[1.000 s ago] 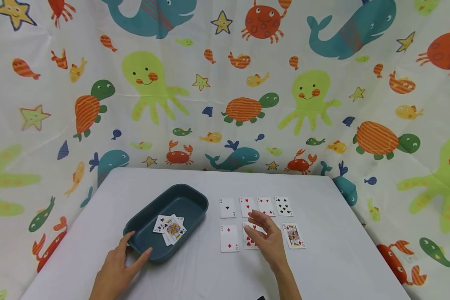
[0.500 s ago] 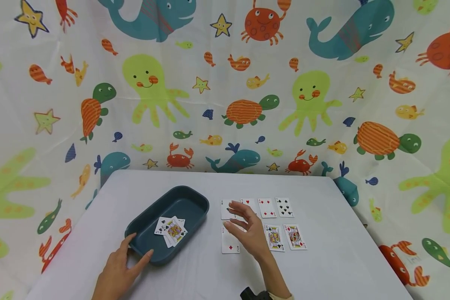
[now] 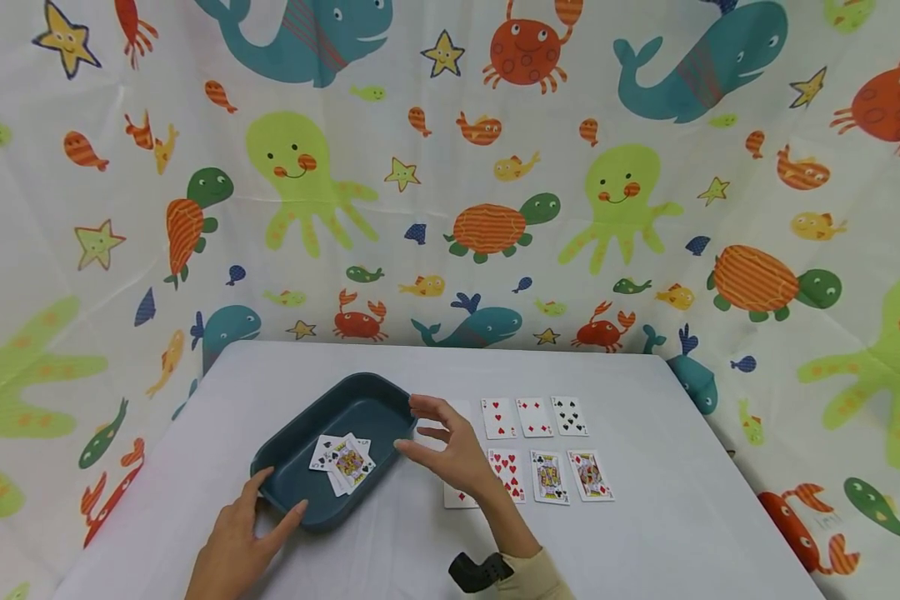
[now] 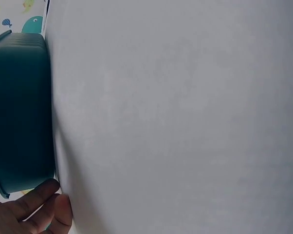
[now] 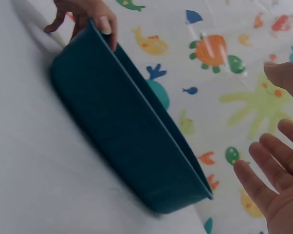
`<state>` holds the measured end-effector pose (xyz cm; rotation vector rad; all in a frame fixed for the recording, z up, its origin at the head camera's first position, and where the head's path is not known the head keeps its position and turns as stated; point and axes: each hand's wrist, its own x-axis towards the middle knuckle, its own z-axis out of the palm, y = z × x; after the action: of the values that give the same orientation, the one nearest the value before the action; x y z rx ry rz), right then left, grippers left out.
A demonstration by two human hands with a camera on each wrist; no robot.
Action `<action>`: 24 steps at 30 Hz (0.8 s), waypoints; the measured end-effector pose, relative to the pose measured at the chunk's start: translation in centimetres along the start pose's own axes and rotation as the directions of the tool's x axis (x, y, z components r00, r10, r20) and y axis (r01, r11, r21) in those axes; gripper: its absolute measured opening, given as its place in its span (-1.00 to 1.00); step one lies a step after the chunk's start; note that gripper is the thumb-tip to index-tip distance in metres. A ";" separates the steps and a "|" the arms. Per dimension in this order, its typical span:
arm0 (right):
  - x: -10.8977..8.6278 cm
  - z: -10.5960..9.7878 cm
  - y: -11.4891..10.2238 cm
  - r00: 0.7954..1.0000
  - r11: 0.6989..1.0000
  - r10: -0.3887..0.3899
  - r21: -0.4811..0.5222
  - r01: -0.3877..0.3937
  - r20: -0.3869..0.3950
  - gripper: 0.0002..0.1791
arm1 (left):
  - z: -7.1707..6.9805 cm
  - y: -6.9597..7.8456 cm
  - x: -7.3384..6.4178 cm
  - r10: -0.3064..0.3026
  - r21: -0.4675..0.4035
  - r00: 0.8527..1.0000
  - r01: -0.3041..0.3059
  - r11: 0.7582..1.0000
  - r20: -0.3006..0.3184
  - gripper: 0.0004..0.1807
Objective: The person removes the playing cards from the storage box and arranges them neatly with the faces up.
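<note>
My left hand grips the near-left corner of a dark teal tray, thumb and fingers at its rim. In the left wrist view, curled fingers lie beside the tray's end. Inside the tray, several playing cards overlap, a face card on top. At the tray's right side hangs my right hand, fingers apart and holding nothing. That hand and forearm partly hide the two leftmost cards on the table, among them the two of diamonds.
Face-up cards lie in two rows on the white table: hearts, diamonds and spades behind; a ten of hearts and two face cards in front. A sea-animal curtain hangs behind.
My right hand has moved left, from over the front-row cards to the tray's right side, uncovering the hearts card and a face card. The left hand has stayed at the tray's corner.
</note>
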<state>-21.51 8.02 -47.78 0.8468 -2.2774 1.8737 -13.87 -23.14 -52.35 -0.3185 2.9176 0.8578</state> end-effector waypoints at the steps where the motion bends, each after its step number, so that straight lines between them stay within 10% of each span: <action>1: 0.2 0.3 0.1 1.000 1.000 0.006 -0.010 -0.006 0.022 -0.32 | 0.0 0.0 0.0 0.001 -0.001 1.000 -0.001 1.000 0.001 0.24; 11: 2.5 2.7 0.9 0.963 0.985 -0.005 -0.166 0.051 0.271 -0.19 | 0.0 -0.2 0.0 0.008 -0.004 1.000 -0.008 1.000 -0.005 0.23; 24: 6.0 5.3 1.7 0.838 0.908 0.085 -0.388 0.158 0.539 -0.10 | -0.3 -0.2 -0.2 0.014 -0.013 1.000 -0.014 1.000 0.014 0.19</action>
<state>-25.83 1.10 -48.26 1.4752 -2.7935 1.1224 -13.65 -23.42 -52.18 -0.2918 2.9061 0.8781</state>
